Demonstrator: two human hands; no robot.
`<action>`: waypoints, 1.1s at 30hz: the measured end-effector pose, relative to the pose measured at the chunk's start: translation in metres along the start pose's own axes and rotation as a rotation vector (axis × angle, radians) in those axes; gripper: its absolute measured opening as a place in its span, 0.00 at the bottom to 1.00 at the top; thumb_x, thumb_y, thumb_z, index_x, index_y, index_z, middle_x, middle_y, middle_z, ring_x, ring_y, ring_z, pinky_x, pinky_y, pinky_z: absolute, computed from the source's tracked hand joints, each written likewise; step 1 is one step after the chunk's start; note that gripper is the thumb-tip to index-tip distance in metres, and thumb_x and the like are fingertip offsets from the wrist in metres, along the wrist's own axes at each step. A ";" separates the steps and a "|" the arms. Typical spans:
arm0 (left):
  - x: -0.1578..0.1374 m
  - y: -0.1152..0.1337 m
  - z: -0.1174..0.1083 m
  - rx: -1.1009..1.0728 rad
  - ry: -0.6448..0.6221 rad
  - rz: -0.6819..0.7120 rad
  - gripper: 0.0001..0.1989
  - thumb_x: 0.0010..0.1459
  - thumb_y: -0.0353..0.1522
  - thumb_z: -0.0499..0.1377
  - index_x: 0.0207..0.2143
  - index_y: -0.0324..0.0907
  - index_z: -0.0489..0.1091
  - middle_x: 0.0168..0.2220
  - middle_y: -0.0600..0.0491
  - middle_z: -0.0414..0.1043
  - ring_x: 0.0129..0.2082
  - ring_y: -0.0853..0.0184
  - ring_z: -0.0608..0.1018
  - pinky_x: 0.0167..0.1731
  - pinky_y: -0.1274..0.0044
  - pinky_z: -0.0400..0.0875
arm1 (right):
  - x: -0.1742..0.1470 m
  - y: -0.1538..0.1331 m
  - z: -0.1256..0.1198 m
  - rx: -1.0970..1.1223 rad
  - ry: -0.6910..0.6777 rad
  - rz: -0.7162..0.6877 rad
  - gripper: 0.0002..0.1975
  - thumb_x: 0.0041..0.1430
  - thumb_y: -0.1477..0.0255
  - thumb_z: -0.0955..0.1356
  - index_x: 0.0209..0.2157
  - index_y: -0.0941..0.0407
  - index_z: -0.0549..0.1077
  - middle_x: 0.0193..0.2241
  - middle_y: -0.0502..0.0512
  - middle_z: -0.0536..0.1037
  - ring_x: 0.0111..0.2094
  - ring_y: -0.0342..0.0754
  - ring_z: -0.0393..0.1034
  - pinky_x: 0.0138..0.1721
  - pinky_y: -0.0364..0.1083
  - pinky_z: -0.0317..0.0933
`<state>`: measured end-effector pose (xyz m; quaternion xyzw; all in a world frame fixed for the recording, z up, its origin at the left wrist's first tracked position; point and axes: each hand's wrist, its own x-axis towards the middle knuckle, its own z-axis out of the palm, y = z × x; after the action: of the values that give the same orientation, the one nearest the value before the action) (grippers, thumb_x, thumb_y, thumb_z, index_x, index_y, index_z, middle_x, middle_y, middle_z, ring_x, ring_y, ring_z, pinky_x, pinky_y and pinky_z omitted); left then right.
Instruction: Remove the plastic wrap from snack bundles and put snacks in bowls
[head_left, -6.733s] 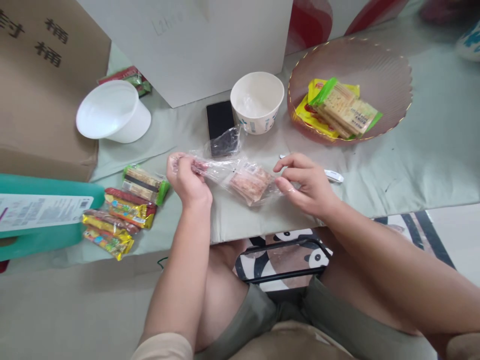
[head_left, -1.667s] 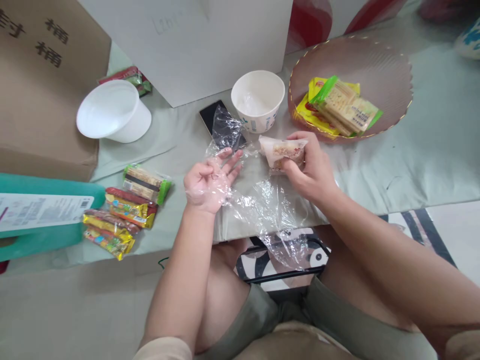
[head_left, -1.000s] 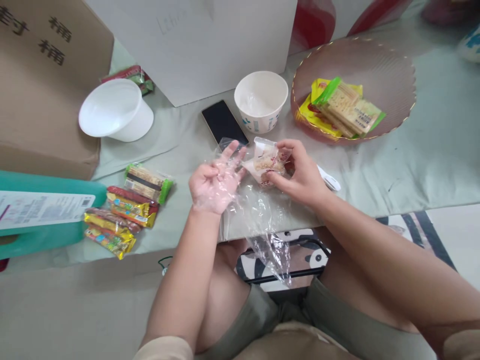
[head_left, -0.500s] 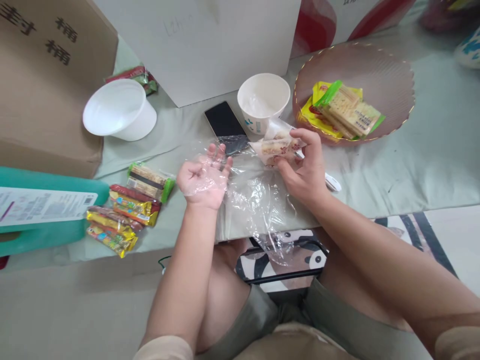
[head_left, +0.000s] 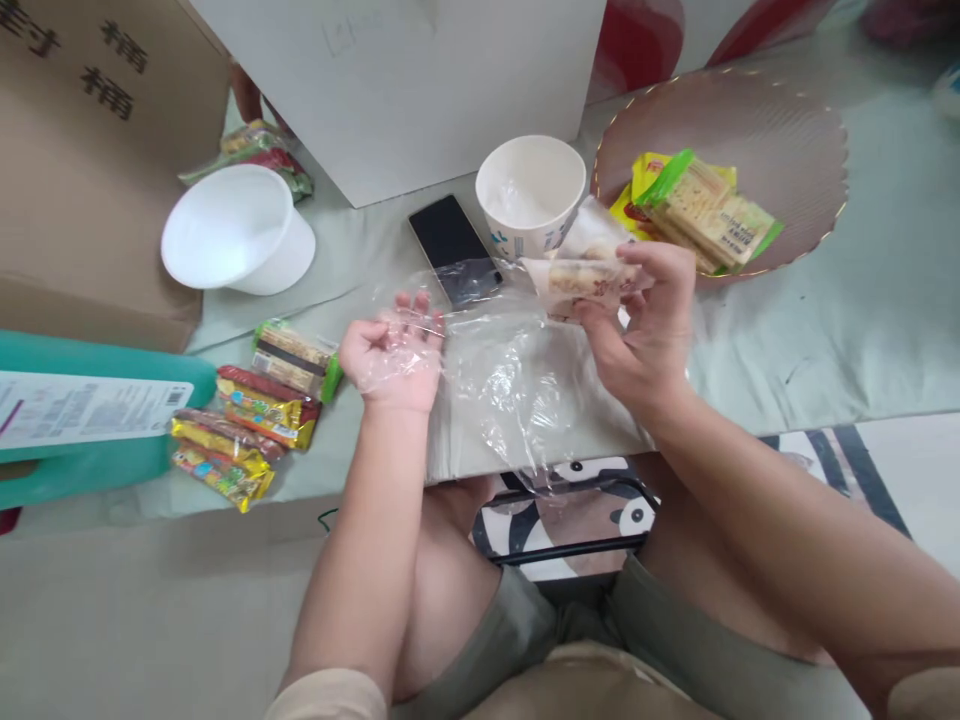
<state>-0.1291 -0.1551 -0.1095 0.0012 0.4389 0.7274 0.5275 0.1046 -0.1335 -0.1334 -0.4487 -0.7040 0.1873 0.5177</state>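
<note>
My right hand (head_left: 645, 335) pinches small snacks in white translucent wrappers (head_left: 589, 282) between thumb and fingers, in front of the paper cup. Red print shows on the wrappers, with pale lumpy pieces inside. My left hand (head_left: 397, 350) is palm up with its fingers apart, and a clear plastic bag (head_left: 510, 375) lies over or around it; I cannot tell whether the hand is inside. The crinkled bag spreads between both hands and hangs past the table edge. A black phone (head_left: 450, 240) lies behind it, partly under the film.
The white paper cup (head_left: 531, 190) holds crumpled clear film. To its right, a pink glass bowl (head_left: 795, 140) contains yellow packets and crackers (head_left: 712, 215). A white tub (head_left: 240, 230), several snack packets (head_left: 262, 405), a teal container (head_left: 97, 350) and cardboard box (head_left: 97, 220) stand left. A white box (head_left: 420, 100) stands behind.
My right hand has moved to the right with the wrapped snacks, drawing them away from my left hand. My left hand has shifted slightly left, still under the film.
</note>
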 end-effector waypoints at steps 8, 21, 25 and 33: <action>0.001 0.001 0.006 -0.023 0.124 -0.015 0.07 0.42 0.31 0.53 0.20 0.44 0.54 0.27 0.53 0.73 0.35 0.66 0.81 0.37 0.74 0.77 | 0.001 0.011 0.000 0.071 -0.088 0.109 0.22 0.64 0.64 0.66 0.59 0.44 0.61 0.52 0.60 0.69 0.53 0.59 0.70 0.44 0.59 0.74; 0.007 0.004 -0.010 0.034 -0.043 -0.005 0.12 0.39 0.30 0.57 0.18 0.43 0.52 0.27 0.54 0.75 0.37 0.65 0.82 0.42 0.74 0.77 | 0.018 0.002 0.000 0.846 -0.239 0.609 0.24 0.62 0.52 0.62 0.56 0.46 0.58 0.59 0.60 0.71 0.53 0.56 0.74 0.42 0.58 0.76; 0.008 0.005 -0.010 0.047 -0.047 0.002 0.09 0.38 0.30 0.58 0.19 0.43 0.57 0.27 0.54 0.75 0.37 0.65 0.82 0.42 0.74 0.78 | 0.019 -0.021 -0.005 1.002 -0.463 0.798 0.26 0.63 0.50 0.60 0.57 0.48 0.60 0.59 0.63 0.72 0.51 0.56 0.75 0.36 0.55 0.77; 0.006 0.003 0.001 -0.013 0.064 0.000 0.09 0.35 0.30 0.56 0.20 0.43 0.56 0.27 0.54 0.75 0.35 0.64 0.82 0.37 0.73 0.78 | 0.019 -0.025 -0.008 0.714 -0.265 0.423 0.25 0.62 0.49 0.65 0.55 0.44 0.59 0.47 0.55 0.74 0.42 0.52 0.76 0.37 0.53 0.75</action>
<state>-0.1334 -0.1505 -0.1099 -0.0256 0.4508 0.7299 0.5132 0.0999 -0.1326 -0.1012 -0.3479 -0.5479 0.5770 0.4959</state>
